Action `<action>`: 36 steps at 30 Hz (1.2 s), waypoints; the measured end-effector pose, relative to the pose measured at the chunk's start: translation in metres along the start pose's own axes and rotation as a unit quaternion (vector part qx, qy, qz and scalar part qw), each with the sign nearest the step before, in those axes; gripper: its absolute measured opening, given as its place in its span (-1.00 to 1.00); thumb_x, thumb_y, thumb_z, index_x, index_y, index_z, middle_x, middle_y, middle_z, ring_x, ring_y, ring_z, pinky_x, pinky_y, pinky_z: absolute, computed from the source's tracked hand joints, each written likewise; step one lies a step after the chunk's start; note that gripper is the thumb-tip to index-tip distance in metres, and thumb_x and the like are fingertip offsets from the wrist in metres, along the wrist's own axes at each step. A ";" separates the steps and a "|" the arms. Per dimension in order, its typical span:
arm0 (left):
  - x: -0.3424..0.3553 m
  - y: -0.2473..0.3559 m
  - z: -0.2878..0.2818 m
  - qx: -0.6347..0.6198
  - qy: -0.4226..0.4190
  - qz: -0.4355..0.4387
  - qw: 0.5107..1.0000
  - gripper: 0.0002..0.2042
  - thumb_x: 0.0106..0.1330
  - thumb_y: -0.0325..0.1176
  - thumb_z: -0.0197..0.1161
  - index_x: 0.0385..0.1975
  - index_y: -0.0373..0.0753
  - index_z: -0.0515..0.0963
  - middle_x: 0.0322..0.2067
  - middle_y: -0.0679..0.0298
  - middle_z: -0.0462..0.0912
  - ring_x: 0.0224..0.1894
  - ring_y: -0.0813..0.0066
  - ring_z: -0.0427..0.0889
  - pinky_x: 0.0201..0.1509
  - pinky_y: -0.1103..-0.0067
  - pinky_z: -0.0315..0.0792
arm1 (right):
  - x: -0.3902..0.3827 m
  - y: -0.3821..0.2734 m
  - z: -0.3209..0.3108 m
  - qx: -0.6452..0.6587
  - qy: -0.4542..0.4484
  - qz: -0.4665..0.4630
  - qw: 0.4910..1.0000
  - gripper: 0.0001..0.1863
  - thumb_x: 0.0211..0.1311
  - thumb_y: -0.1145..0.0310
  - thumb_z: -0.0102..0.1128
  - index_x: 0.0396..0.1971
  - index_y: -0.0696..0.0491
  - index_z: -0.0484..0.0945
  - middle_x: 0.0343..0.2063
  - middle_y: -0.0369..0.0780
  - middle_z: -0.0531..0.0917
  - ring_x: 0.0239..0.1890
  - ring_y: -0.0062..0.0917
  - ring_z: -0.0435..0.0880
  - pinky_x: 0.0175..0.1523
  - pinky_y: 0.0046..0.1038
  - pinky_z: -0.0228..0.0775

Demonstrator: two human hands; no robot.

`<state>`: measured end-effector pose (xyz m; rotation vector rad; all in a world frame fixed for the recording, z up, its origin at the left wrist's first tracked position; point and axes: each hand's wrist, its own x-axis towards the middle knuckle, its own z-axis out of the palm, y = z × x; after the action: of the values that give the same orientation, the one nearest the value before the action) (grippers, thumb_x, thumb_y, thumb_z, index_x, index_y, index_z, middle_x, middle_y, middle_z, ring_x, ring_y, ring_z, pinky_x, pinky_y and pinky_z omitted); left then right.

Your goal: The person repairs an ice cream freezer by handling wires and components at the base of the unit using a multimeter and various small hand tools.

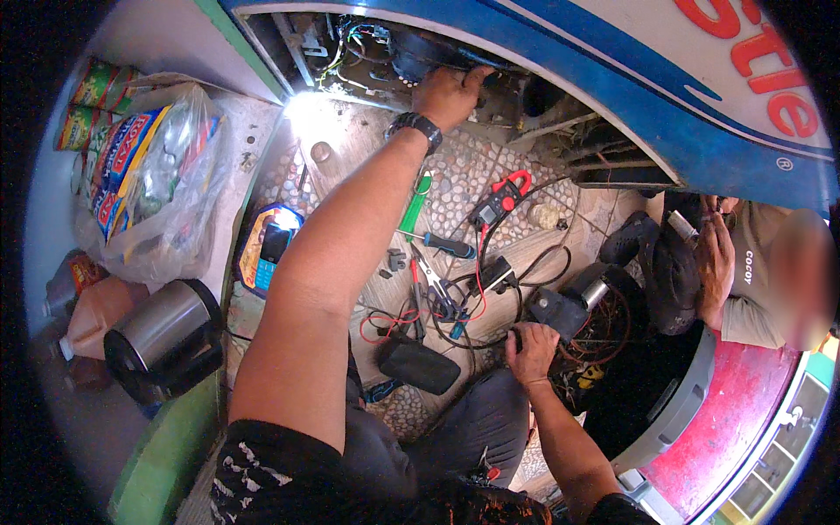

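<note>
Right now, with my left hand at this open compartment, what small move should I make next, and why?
I'd probably reach your right hand toward the red-and-black clamp meter: it lies on the floor, while your left hand is at the open compartment near exposed wires, so testing them first seems safer.

Straight ahead of you, at 12 o'clock, the blue-and-white cabinet (pixel 630 87) has its lower compartment (pixel 542 98) open. Inside sits a dark rounded part (pixel 416 57), partly hidden, with thin coloured wires (pixel 357 39) exposed toward your 11 o'clock. Nearer you, at 1 o'clock, a black boxy block (pixel 560 312) lies slantwise.
</note>
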<state>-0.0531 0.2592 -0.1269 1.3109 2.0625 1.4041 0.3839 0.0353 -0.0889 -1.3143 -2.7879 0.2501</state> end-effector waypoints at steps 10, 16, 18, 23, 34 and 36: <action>-0.002 0.006 -0.003 -0.006 -0.011 0.017 1.000 -0.43 0.40 0.20 0.00 -0.46 -0.18 0.73 -0.45 -0.02 0.69 -0.31 -0.10 0.67 -0.17 0.18 0.55 | 0.002 -0.005 -0.006 0.000 -0.009 0.008 1.000 -0.80 0.07 0.36 0.32 -0.27 0.01 0.59 -0.33 -0.24 0.59 -0.18 -0.27 0.54 0.04 -0.20 0.25; 0.002 -0.005 0.000 0.060 -0.019 0.055 0.996 -0.53 0.42 0.11 -0.02 -0.37 -0.11 0.70 -0.46 0.01 0.69 -0.34 -0.07 0.68 -0.19 0.19 0.55 | 0.002 -0.004 -0.005 0.001 -0.004 0.006 1.000 -0.79 0.08 0.36 0.31 -0.26 0.01 0.59 -0.32 -0.24 0.59 -0.17 -0.28 0.54 0.04 -0.18 0.25; 0.002 -0.017 -0.001 0.116 -0.038 0.098 0.988 -0.70 0.46 -0.09 -0.08 -0.07 0.01 0.59 -0.44 0.08 0.70 -0.38 -0.01 0.67 -0.23 0.17 0.54 | 0.004 -0.005 -0.004 0.005 -0.007 0.002 1.000 -0.79 0.08 0.36 0.31 -0.26 0.01 0.58 -0.31 -0.24 0.59 -0.17 -0.28 0.54 0.04 -0.18 0.24; -0.002 -0.005 -0.005 0.080 -0.036 0.078 0.993 -0.64 0.47 -0.03 -0.09 -0.14 -0.05 0.63 -0.47 0.07 0.70 -0.39 -0.01 0.67 -0.25 0.17 0.53 | 0.004 -0.005 -0.004 -0.001 -0.013 0.009 1.000 -0.79 0.06 0.34 0.32 -0.28 0.01 0.59 -0.31 -0.23 0.60 -0.16 -0.27 0.54 0.04 -0.17 0.25; -0.005 0.016 -0.014 0.017 -0.026 -0.031 0.999 -0.41 0.37 0.24 0.00 -0.40 -0.22 0.71 -0.37 -0.03 0.70 -0.23 -0.10 0.67 -0.12 0.18 0.55 | 0.002 -0.010 -0.004 -0.019 -0.023 0.009 1.000 -0.80 0.09 0.33 0.31 -0.28 0.03 0.57 -0.31 -0.22 0.60 -0.14 -0.26 0.53 0.06 -0.17 0.23; -0.006 0.018 -0.013 -0.019 0.001 0.002 1.000 -0.44 0.37 0.19 0.05 -0.39 -0.24 0.71 -0.35 -0.07 0.70 -0.20 -0.10 0.67 -0.10 0.19 0.54 | 0.003 -0.010 -0.004 -0.016 -0.021 0.005 1.000 -0.79 0.09 0.33 0.31 -0.28 0.04 0.57 -0.31 -0.21 0.59 -0.14 -0.25 0.53 0.05 -0.17 0.23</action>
<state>-0.0497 0.2482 -0.1065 1.2990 2.0245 1.4395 0.3751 0.0324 -0.0831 -1.3464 -2.8322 0.2358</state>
